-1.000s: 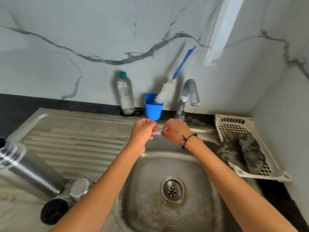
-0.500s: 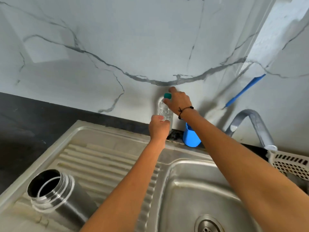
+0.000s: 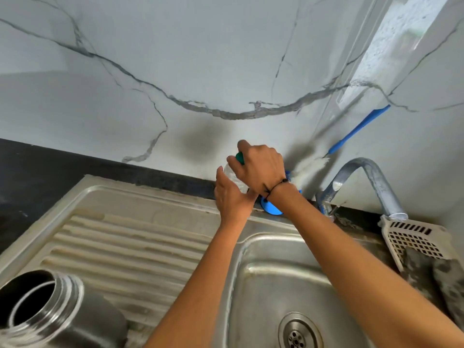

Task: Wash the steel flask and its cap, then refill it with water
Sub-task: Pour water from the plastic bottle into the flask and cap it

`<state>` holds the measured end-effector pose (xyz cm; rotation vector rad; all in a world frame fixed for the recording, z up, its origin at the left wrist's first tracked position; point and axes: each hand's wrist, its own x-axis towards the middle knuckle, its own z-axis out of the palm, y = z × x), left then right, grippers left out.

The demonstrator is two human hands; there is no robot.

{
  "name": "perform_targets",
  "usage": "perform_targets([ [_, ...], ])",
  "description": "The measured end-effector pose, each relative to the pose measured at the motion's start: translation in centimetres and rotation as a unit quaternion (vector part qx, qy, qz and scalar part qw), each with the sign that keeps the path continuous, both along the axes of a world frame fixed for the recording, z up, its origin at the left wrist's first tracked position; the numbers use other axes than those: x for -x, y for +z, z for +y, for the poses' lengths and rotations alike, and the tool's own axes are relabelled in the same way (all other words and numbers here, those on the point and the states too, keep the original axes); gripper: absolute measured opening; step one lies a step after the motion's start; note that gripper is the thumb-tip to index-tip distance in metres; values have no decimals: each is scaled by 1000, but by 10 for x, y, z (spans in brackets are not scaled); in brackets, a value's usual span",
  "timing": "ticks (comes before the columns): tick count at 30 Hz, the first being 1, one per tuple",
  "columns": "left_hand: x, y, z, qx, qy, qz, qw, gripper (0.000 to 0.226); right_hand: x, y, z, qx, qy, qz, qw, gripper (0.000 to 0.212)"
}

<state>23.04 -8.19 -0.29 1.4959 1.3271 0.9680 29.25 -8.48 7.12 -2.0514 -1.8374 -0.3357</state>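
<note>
The open steel flask (image 3: 50, 312) stands uncapped on the draining board at the lower left, its mouth facing up. Its cap is out of view. At the back of the sink a clear plastic bottle (image 3: 232, 175) with a green cap (image 3: 240, 158) is tilted towards me. My left hand (image 3: 232, 199) grips the bottle's body from the left. My right hand (image 3: 261, 169) curls over the top, fingers round the green cap. Most of the bottle is hidden behind both hands.
A blue cup (image 3: 272, 209) with a blue-handled bottle brush (image 3: 356, 133) stands behind my right wrist. The steel tap (image 3: 369, 182) arches over the sink basin (image 3: 276, 280) with its drain (image 3: 300, 332). A white plastic basket (image 3: 416, 237) holding grey sponges sits at the right.
Both hands went from above the sink to the plastic bottle at the wall and took hold of it. The bottle now leans towards me, right hand over its cap.
</note>
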Motion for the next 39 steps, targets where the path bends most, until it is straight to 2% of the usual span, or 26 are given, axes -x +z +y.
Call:
perform_targets([
  [6,49,0,-75,-120,-13,-5,993,86,27,8,-73,-77,27,48,996,34],
  [9,73,6,-108,-92,-44,-21,995,78,42,11,-109,-82,42,58,994,36],
  [12,89,8,-135,-57,-50,-44,996,60,52,13,-143,-119,82,49,988,35],
  [16,99,3,-176,-56,-31,-123,990,52,59,10,-182,-133,144,23,980,36],
  [19,104,1,-201,-71,-46,-177,981,51,57,17,-205,-85,238,30,967,35],
  [23,113,6,-222,-79,-92,-215,969,57,41,37,-214,34,369,81,925,29],
  [28,131,8,-232,-46,-128,-200,970,56,36,51,-216,121,428,81,892,28],
  [31,144,9,-234,-29,-148,-203,967,50,43,52,-216,144,457,150,865,28],
  [34,155,11,-238,-19,-150,-216,964,49,51,53,-208,129,446,336,820,29],
  [35,158,12,-239,-18,-148,-221,964,50,53,51,-201,113,425,374,817,30],
  [39,172,8,-240,-20,-128,-219,967,56,71,8,-168,142,262,409,862,25],
])
